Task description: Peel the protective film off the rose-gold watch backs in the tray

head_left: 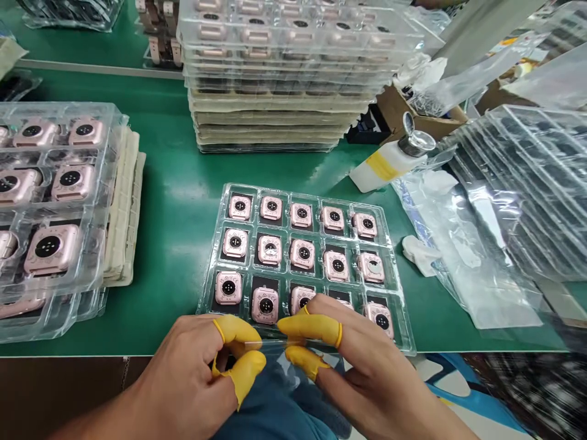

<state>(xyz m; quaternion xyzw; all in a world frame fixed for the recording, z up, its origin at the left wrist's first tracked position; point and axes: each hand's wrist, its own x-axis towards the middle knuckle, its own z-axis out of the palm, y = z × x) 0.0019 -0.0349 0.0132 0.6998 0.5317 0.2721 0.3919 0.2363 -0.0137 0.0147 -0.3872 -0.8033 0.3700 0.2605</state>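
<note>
A clear plastic tray (207, 287) lies on the green mat at the front, holding several pink watch cases back-side up, such as one watch case (265, 304) in the near row. My left hand (202, 373) and my right hand (362, 366) both wear yellow finger cots. Their thumbs and forefingers pinch the two ends of a thin clear film strip (274, 345) stretched between them, just over the tray's near edge. The right hand covers part of the near row.
A tall stack of trays (284, 79) stands at the back. Another stack of trays with pink cases (50, 214) sits left. A white bottle (389, 162) with yellow tape, a white wipe (419, 252), clear bags and empty trays (527, 189) lie right.
</note>
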